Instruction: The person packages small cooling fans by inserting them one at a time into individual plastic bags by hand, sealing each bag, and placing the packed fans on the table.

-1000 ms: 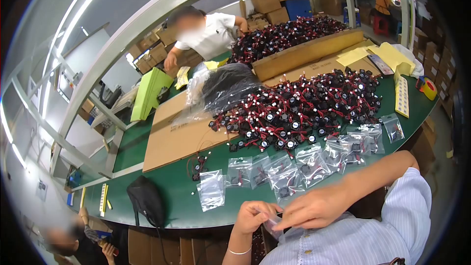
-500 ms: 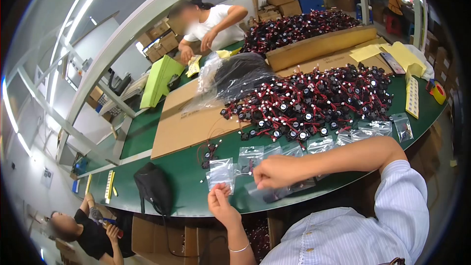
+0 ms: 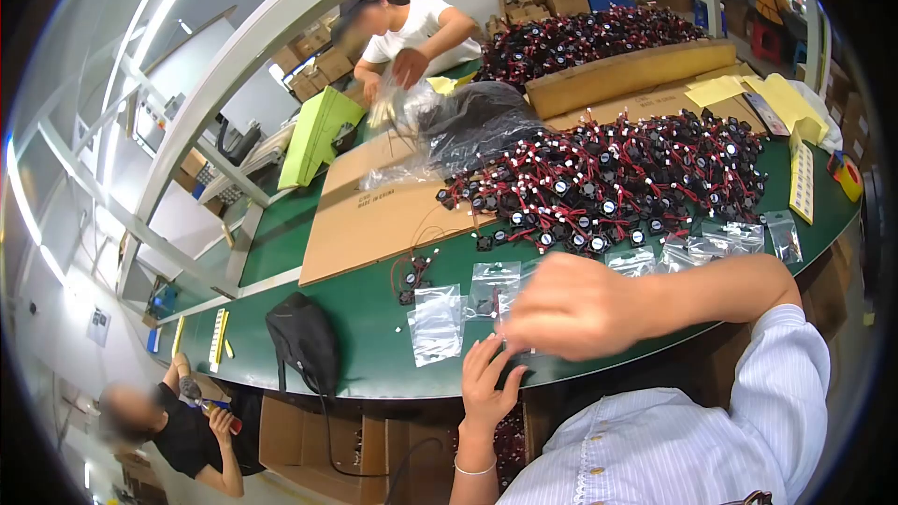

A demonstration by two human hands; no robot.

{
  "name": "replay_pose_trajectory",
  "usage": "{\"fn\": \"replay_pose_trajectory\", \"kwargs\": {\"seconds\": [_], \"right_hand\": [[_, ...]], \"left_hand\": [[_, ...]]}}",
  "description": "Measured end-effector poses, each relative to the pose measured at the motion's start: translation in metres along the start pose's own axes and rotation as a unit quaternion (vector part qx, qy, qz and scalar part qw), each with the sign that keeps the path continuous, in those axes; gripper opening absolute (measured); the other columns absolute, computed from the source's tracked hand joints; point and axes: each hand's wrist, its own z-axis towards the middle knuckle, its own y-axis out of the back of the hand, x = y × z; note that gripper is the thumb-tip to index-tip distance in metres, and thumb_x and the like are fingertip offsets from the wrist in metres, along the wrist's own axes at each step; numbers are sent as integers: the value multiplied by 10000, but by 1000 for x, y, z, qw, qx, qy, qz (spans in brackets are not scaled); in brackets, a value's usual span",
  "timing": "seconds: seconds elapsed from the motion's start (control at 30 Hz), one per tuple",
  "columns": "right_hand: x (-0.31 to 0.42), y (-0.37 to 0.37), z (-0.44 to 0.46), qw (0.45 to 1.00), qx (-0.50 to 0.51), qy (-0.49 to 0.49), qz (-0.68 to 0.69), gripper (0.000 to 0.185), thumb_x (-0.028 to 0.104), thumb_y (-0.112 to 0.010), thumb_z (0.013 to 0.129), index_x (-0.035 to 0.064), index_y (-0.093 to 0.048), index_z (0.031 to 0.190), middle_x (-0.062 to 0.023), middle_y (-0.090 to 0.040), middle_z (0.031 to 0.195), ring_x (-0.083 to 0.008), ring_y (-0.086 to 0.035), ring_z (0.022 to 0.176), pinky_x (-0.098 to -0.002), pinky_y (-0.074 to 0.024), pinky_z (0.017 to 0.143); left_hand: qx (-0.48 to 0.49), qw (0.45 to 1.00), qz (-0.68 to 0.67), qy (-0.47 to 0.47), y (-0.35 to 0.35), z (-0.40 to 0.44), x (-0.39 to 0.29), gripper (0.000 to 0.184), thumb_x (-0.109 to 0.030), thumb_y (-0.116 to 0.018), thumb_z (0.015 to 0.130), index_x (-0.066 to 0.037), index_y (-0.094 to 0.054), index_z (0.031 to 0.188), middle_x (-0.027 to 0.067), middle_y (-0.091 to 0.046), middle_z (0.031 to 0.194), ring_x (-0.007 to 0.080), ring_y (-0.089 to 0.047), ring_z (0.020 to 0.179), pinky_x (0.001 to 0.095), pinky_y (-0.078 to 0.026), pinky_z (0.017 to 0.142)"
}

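Observation:
My right hand [image 3: 572,307] is closed, its fingers curled down over clear zip bags near the table's front edge; what it pinches is hidden. Just below its fingertips is my left hand [image 3: 489,382], palm turned up, fingers stretched out and thumb apart, with nothing visible in it. To the left lie flat clear zip bags [image 3: 436,325], overlapping. Beside them a zip bag [image 3: 494,282] holds a small dark part. Farther right, filled zip bags [image 3: 631,262] lie in a row. Behind them spreads a heap of small black fans [image 3: 599,187] with red wires.
A black pouch [image 3: 301,341] lies left on the green table [image 3: 374,360]. Flat cardboard [image 3: 360,224] and black plastic wrap [image 3: 486,122] are behind. A tape dispenser [image 3: 847,176] stands far right. One person works across the table; another is at lower left.
My left hand has moved right, away from the flat bags, and its fingers have spread. My right hand has shifted right and nearer the camera. The view has turned slightly.

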Motion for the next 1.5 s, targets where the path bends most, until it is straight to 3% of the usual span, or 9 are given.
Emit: {"fn": "replay_pose_trajectory", "kwargs": {"seconds": [0.17, 0.33, 0.67, 0.77, 0.97, 1.03, 1.13, 1.27, 1.5], "right_hand": [[53, 52, 24, 969, -50, -33, 238, 158, 123, -686, 787, -11, -661, 867, -90, -625, 864, -167, -581, 659, -264, -424, 572], [97, 20, 47, 652, -182, -14, 736, 264, 41, -548, 863, -45, -592, 1108, -183, -515, 1080, -279, -533, 889, -289, -440, 742], [104, 65, 50, 751, -41, -128, 646, 75, 22, -531, 871, -20, -580, 835, -149, -522, 946, -199, -516, 818, -266, -419, 656], [127, 41, 48, 671, -256, -127, 684, 95, 37, -531, 881, -19, -579, 821, -127, -523, 931, -185, -508, 806, -258, -417, 642], [97, 79, 47, 635, 13, -81, 768, 180, 45, -515, 892, -63, -614, 997, -184, -522, 1068, -210, -528, 911, -268, -425, 729], [130, 21, 48, 643, -205, 86, 733, 257, 72, -492, 908, -88, -566, 1095, -194, -505, 1111, -243, -507, 989, -296, -409, 812], [101, 68, 42, 543, 68, -22, 837, 397, 128, -411, 942, -113, -380, 1255, -201, -469, 1151, -262, -464, 1072, -343, -361, 908], [118, 43, 38, 592, -21, 112, 798, 420, 160, -395, 951, -108, -358, 1272, -202, -451, 1198, -263, -445, 1118, -342, -344, 939], [112, 61, 1, 450, 248, -132, 848, 536, 275, -354, 970, -101, -271, 1342, -219, -315, 1387, -275, -319, 1286, -336, -235, 1053]], "left_hand": [[-19, 998, -53, 1, -6, -2, 9, 292, -94, -726, 687, -6, -633, 950, 163, -602, 1100, 326, -561, 1053, 435, -409, 930], [12, 999, -11, 33, -6, -1, 4, 260, -100, -726, 686, 10, -646, 907, 157, -605, 1086, 330, -562, 1041, 435, -412, 927], [-18, 999, -14, 31, -5, -4, 5, 195, -49, -688, 702, 12, -640, 881, 164, -623, 1038, 333, -584, 997, 425, -434, 910], [-15, 998, -8, 66, -3, -5, 2, 191, -51, -680, 708, 17, -640, 882, 160, -627, 1044, 340, -579, 999, 408, -438, 902], [-31, 998, -20, 53, -5, -4, 4, 192, -46, -696, 698, 9, -651, 876, 151, -635, 1025, 321, -591, 988, 393, -443, 898], [-30, 998, -17, 53, -5, -3, 3, 192, -51, -699, 700, 5, -651, 877, 149, -634, 1027, 317, -589, 991, 389, -447, 890], [-33, 997, -23, 60, -6, -3, 4, 192, -53, -699, 704, 2, -651, 881, 149, -633, 1031, 314, -589, 991, 386, -450, 882], [-39, 997, -16, 72, -6, -3, 1, 186, -56, -697, 711, -1, -651, 883, 146, -634, 1035, 308, -590, 992, 379, -455, 875], [-51, 997, -13, 64, -8, -2, 2, 185, -63, -702, 709, 6, -651, 873, 148, -639, 1020, 309, -593, 983, 380, -458, 875]]}}
